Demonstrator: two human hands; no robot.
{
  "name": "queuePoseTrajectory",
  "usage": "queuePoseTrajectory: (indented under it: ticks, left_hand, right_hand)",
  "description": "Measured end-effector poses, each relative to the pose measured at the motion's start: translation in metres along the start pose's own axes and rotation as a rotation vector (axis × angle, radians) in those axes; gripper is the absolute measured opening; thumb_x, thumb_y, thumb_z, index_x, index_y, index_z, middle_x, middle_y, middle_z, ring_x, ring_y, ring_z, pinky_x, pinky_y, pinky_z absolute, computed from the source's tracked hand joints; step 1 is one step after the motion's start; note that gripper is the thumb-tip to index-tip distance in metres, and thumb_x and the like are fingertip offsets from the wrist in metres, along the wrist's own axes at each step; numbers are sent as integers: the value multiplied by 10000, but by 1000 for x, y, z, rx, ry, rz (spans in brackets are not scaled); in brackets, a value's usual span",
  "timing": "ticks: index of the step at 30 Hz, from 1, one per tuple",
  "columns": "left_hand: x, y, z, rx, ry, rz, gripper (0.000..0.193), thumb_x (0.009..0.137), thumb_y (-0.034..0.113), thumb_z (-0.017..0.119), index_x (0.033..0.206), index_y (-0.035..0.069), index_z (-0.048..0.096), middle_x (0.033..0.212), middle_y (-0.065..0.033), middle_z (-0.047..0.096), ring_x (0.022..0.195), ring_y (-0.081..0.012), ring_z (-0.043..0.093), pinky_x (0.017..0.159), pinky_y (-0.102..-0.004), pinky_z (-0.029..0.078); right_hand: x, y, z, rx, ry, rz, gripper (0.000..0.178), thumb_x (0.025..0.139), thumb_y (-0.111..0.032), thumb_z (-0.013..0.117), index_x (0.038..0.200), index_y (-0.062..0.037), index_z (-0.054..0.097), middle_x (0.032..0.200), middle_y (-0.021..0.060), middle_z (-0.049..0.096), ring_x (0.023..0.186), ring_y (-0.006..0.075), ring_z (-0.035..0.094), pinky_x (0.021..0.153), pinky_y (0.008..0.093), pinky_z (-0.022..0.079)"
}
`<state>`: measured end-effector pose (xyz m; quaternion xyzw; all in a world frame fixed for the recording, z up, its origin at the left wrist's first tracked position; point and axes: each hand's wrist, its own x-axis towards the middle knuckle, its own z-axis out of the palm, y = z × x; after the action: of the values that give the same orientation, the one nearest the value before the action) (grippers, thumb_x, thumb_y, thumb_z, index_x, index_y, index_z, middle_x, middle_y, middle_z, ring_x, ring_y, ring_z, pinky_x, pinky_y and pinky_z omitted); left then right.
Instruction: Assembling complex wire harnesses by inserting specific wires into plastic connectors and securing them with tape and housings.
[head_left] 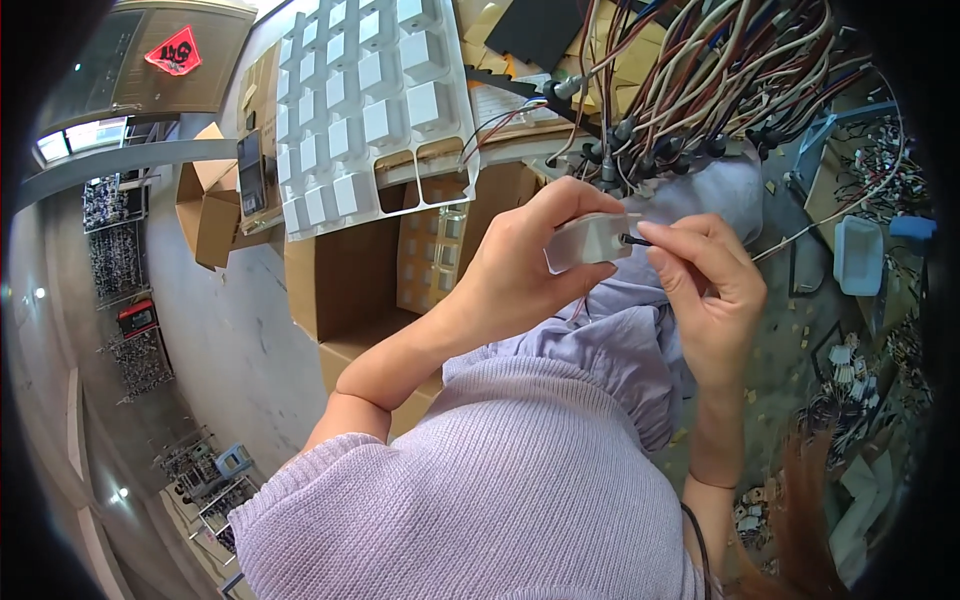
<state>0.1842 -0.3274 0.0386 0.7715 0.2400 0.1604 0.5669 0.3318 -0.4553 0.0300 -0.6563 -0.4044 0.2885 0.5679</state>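
The left hand (520,252) grips a white box (584,243) between both hands, and the right hand (715,290) pinches a small black piece (635,240) at its facing end.

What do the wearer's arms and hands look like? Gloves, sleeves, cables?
Left hand and right hand: no gloves, no rings visible. Forearms bare. Left sleeve: short, lilac knit, ribbed cuff. Thin dark cord by the right upper arm.

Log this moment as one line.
left hand: holds white block; right hand: pinches small black part at block's end; ahead: white tray, wire bundle
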Motion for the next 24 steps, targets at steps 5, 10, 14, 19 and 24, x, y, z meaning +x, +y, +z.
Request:
queuePoseTrajectory:
  ticks: [5,10,14,19,24]
  left_hand:
    - [-7,0,-4,27,-38,-18,435,749,-9,758,1147,25,588,1095,-68,628,967,-143,631,813,-279,512]
    - [-6,-15,5,239,-58,216,489,702,-62,706,1166,32,585,1091,-135,609,967,-314,621,768,-367,531]
    - [-3,-17,8,129,-66,169,477,733,-31,704,1170,32,523,1044,-136,601,946,-328,620,774,-392,516]
    - [-6,-14,4,-172,-146,55,335,881,46,647,1185,35,507,1037,-115,626,998,-211,640,817,-339,513]
    - [-8,-32,-2,-348,-233,-36,278,889,-19,579,1156,20,510,993,-78,643,911,-138,637,781,-269,510]
  right_hand:
    - [6,-6,3,-141,-33,-79,142,777,62,685,891,-22,691,805,46,590,677,140,546,565,257,421]
    - [7,-12,7,-398,-82,-155,148,742,74,671,859,-12,639,769,94,531,722,257,558,624,342,442]
    - [6,-18,12,-452,-111,-143,189,792,74,643,964,-2,655,801,94,495,707,249,523,620,343,428]
    - [0,-2,-9,-418,-208,-137,219,831,92,607,1026,1,648,809,58,504,724,149,521,627,260,428]
    - [-13,13,-1,-52,-33,199,256,791,42,717,1013,-28,610,797,8,611,711,74,578,674,212,475]
